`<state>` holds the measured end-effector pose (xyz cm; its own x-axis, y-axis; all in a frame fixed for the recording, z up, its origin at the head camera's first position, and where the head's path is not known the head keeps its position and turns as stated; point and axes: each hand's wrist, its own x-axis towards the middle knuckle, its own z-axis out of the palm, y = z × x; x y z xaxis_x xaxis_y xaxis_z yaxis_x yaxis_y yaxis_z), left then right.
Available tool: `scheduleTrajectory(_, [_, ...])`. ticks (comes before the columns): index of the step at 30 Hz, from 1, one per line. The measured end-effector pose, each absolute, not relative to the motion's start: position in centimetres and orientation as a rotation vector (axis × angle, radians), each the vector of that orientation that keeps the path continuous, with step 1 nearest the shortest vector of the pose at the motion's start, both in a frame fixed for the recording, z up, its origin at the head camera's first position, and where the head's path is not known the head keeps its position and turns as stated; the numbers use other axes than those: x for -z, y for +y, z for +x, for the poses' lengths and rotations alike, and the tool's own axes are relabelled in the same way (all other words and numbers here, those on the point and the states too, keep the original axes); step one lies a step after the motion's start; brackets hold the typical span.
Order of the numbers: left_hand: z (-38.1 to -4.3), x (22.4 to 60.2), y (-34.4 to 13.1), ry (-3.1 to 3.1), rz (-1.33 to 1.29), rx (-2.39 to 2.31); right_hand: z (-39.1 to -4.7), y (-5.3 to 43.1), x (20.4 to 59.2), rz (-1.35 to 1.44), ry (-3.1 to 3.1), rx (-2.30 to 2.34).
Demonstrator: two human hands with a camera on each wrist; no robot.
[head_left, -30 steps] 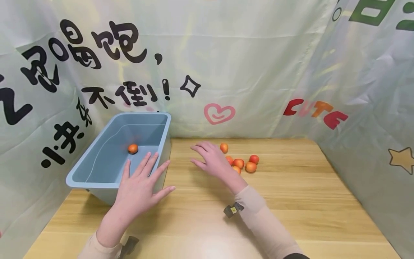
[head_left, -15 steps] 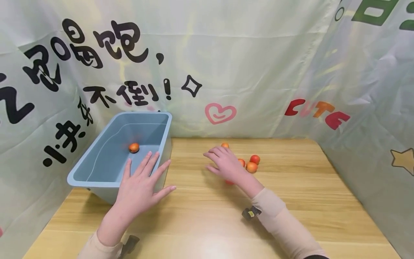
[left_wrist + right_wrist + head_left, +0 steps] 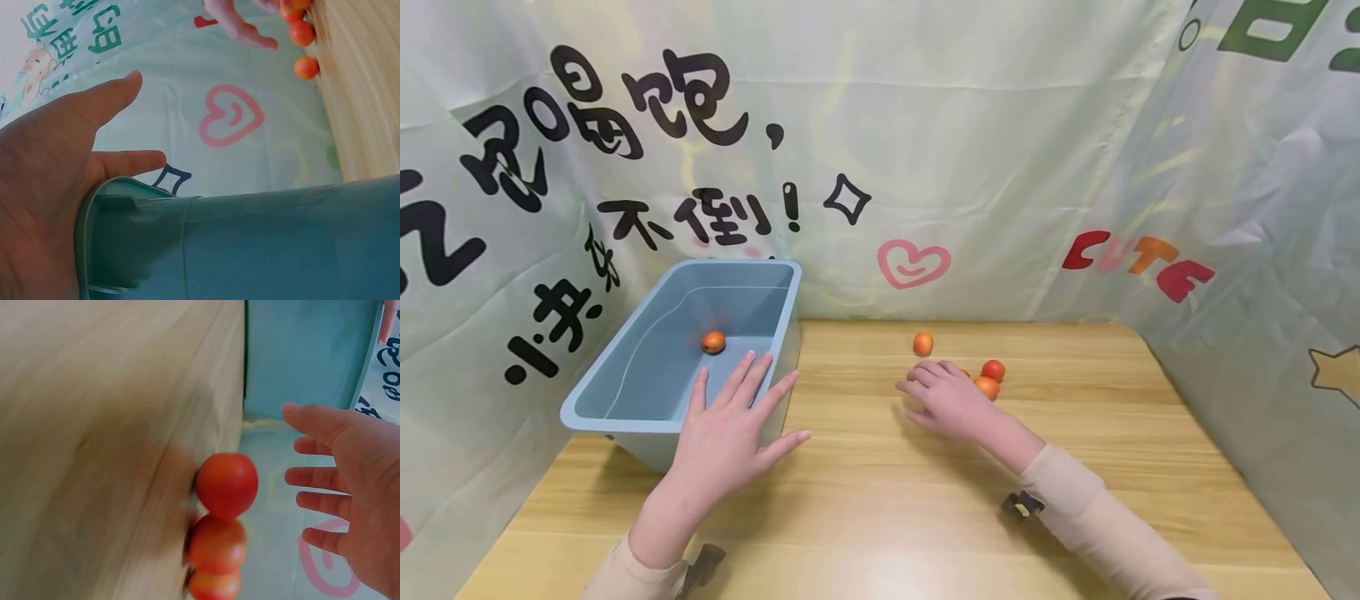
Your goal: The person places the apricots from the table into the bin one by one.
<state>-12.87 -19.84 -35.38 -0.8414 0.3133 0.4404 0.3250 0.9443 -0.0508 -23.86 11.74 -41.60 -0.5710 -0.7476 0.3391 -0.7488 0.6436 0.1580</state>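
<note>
My left hand lies with spread fingers over the near right rim of a blue plastic bin; the left wrist view shows its palm against the bin's outer wall. One orange-red cherry tomato sits inside. My right hand hovers low over a loose group of cherry tomatoes, hiding some in the head view. Its fingers are relaxed and hold nothing in the right wrist view, apart from the nearest tomato. Two tomatoes show beyond the hand, one of them redder. Another tomato lies farther back.
A wooden table carries the bin at its left. Printed cloth hangs behind the table and along both sides. Each wrist wears a small dark camera, such as the right one.
My right hand has moved rightward and slightly toward me, across the tomatoes. The farther tomato has come back into view. My left hand stays on the bin.
</note>
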Motion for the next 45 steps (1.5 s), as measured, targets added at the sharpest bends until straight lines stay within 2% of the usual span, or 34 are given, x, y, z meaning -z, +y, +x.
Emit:
scheduleTrajectory(21, [-13.0, 35.3, -19.7, -2.626, -0.468, 0.037, -23.7, 14.8, 43.2, 1.245, -2.578, 0.083])
scheduleTrajectory(45, [-12.8, 35.5, -19.7, -2.632, -0.46, 0.027, -23.7, 12.4, 43.6, 1.246, -2.607, -0.047])
